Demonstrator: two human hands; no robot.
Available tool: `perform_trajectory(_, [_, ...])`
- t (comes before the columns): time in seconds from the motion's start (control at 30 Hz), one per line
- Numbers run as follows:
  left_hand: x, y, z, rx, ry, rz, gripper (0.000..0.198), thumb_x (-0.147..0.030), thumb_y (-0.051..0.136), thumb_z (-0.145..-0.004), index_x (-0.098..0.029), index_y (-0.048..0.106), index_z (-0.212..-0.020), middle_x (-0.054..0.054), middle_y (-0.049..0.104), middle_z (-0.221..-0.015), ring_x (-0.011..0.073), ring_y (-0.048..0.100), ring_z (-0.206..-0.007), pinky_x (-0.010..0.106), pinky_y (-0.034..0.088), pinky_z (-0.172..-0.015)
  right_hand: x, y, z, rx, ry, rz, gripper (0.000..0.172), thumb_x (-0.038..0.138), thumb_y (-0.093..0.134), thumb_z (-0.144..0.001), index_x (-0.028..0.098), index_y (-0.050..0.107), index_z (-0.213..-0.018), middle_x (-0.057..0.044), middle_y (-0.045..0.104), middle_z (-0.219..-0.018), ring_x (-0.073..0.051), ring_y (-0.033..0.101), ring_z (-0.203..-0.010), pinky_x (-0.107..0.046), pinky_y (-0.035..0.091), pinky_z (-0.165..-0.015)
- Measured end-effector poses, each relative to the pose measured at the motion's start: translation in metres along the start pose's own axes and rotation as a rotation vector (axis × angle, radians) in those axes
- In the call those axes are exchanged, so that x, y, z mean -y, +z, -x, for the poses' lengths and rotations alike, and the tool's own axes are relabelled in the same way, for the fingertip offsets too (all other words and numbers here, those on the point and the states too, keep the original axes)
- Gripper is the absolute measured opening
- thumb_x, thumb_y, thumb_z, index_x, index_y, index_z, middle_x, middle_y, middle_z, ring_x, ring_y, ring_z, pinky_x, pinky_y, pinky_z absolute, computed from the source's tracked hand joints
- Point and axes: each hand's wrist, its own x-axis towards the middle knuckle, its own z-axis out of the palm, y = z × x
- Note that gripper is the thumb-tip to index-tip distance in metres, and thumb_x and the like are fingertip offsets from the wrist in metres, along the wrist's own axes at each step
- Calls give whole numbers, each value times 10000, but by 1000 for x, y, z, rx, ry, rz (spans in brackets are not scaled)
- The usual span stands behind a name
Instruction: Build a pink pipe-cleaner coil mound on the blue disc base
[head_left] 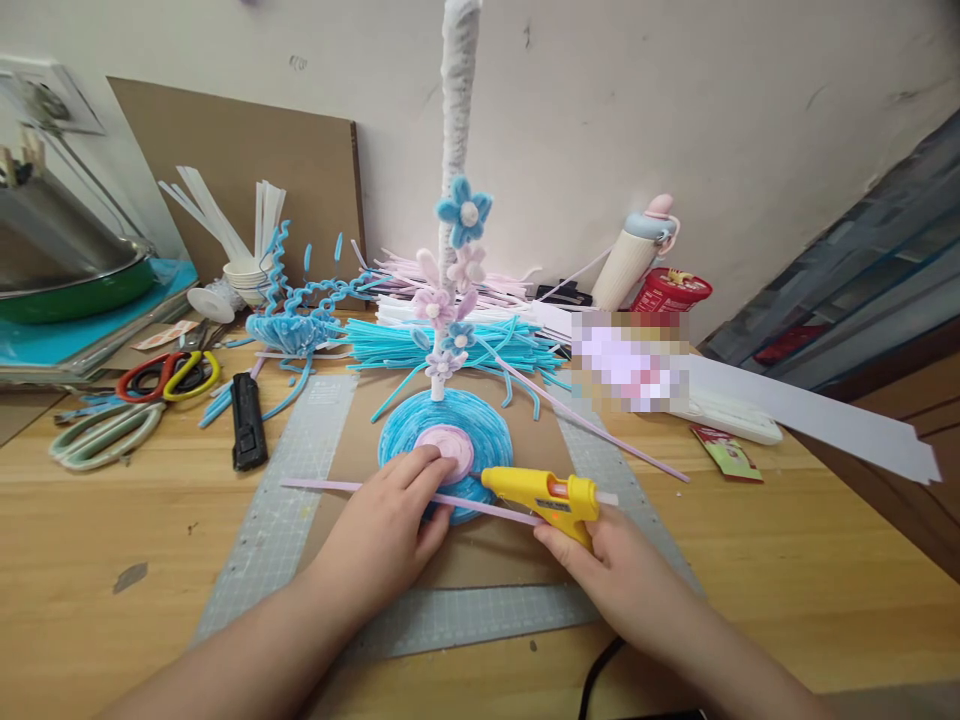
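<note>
A round blue base (487,425) of coiled pipe cleaner carries a smaller pale pink coil (459,447) on its top. Fingers bent, my left hand (397,515) grips the pink coil, the thumb lying lower on the blue base. In my right hand (600,550) is a yellow hot glue gun (536,490), its nozzle close to the pink coil's right edge. A pink pipe cleaner (491,510) runs beneath my left hand to my right fingertips. Behind the base rises a white wrapped stem (455,130) with blue, pink and lilac flowers (465,212).
Cardboard (517,570) lies on a grey cutting mat (480,620). Blue pipe cleaners (450,345) are piled behind. To the left are scissors (105,437) and a black box cutter (247,422); to the right, a bottle (630,255) and white strips (810,405).
</note>
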Motion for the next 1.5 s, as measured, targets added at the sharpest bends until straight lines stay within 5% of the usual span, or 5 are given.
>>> perform_trajectory(0.27, [-1,-3,-1,54,-7,2,328,-174,457,-886,-209,535,-1202,95,565,-1237,257,584,-1075,425,523,-894,-10,-3,5,-79,83,-71,388,431,504,-886,223,642,-1182,-91,690,-1118,-284,619,-1044,-457,442,-980])
perform_trajectory(1.5, [0,-2,-1,43,6,21,361,-140,501,-855,-226,526,-1205,76,562,-1242,247,569,-1095,399,510,-903,-7,2,3,-47,-22,79,398,413,466,-915,233,605,-1241,-93,675,-1159,-263,621,-1066,-433,467,-972])
